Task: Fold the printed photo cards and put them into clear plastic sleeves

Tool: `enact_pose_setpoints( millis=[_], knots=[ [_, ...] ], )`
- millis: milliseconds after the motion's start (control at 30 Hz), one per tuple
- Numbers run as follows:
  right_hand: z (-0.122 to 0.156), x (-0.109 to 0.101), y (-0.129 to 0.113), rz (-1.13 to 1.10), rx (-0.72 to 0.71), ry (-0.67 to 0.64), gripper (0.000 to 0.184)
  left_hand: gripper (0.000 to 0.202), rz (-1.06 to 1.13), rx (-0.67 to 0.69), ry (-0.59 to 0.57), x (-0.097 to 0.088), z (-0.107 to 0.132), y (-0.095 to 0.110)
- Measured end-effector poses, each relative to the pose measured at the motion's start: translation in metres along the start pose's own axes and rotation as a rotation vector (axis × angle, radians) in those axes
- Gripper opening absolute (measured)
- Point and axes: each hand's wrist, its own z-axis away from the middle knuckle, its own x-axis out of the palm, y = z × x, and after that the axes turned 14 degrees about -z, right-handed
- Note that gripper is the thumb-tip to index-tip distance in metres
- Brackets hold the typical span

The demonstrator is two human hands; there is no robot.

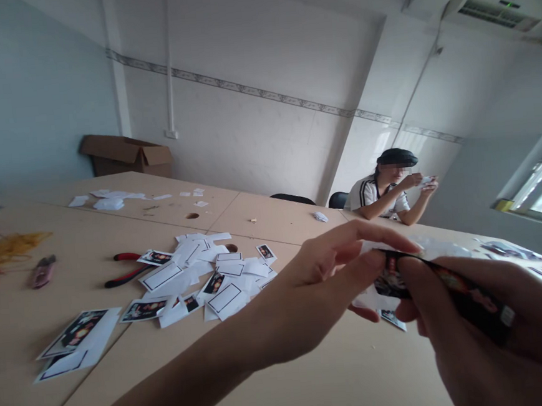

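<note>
At the lower right I hold a dark printed piece (476, 302), with coloured pictures and a small white patch at one end. It looks like a folded card or a slim packet; I cannot tell which. My right hand (492, 329) grips it, thumb on top. My left hand (338, 279) pinches its far left end between thumb and fingers. Something white and thin (367, 292) shows behind the left fingers, partly hidden. A small printed card (393, 320) lies on the table (322, 380) below my hands.
A heap of printed cards and white slips (229, 272) lies left, beside red-and-black pliers (128, 270). Further left are a pink-handled cutter (44, 272) and yellow fibres (12, 248). A co-worker (383, 194) sits at the far side. A cardboard box (127, 158) stands behind the table.
</note>
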Motion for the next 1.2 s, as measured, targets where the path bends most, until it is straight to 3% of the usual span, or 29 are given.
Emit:
enact_pose_setpoints(
  millis=[300, 1200],
  knots=[
    [0.005, 0.006, -0.013, -0.034, 0.097, 0.074, 0.019, 0.021, 0.028, 0.005, 0.006, 0.001, -0.001, -0.001],
    [0.004, 0.006, -0.011, -0.01, 0.047, 0.075, 0.019, 0.02, -0.016, -0.016, 0.015, 0.0, -0.001, 0.002]
  ],
)
